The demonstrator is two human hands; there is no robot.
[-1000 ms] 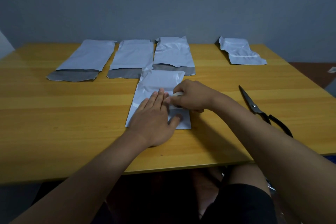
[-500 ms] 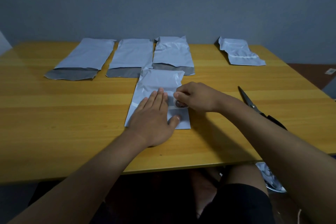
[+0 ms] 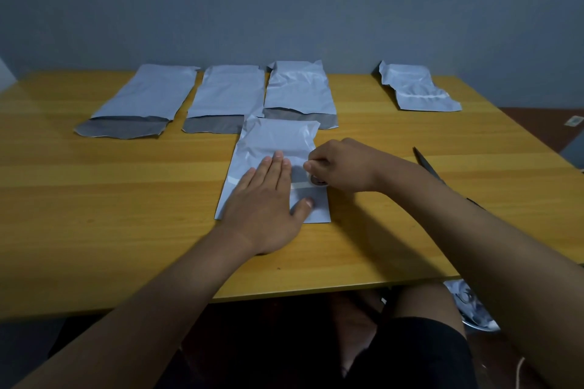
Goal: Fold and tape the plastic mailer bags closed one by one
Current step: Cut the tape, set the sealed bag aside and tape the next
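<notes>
A white plastic mailer bag point(image 3: 278, 142) lies folded on the wooden table point(image 3: 94, 199) in front of me. My left hand point(image 3: 268, 202) presses flat on its lower half, fingers straight. A strip of clear tape point(image 3: 300, 185) runs across the bag. My right hand point(image 3: 341, 166) grips a small tape roll point(image 3: 317, 181) at the bag's right edge, fingers curled round it. Three unfolded mailer bags point(image 3: 148, 95) point(image 3: 229, 91) point(image 3: 298, 88) with grey open flaps lie in a row behind.
A crumpled, taped mailer bag point(image 3: 417, 88) lies at the far right of the table. Black scissors point(image 3: 429, 166) lie to the right, partly hidden by my right forearm. The table's near edge runs just above my lap.
My right hand has moved right and down along the bag with the roll, drawing the tape strip across the fold. My left hand has stayed pressed on the bag.
</notes>
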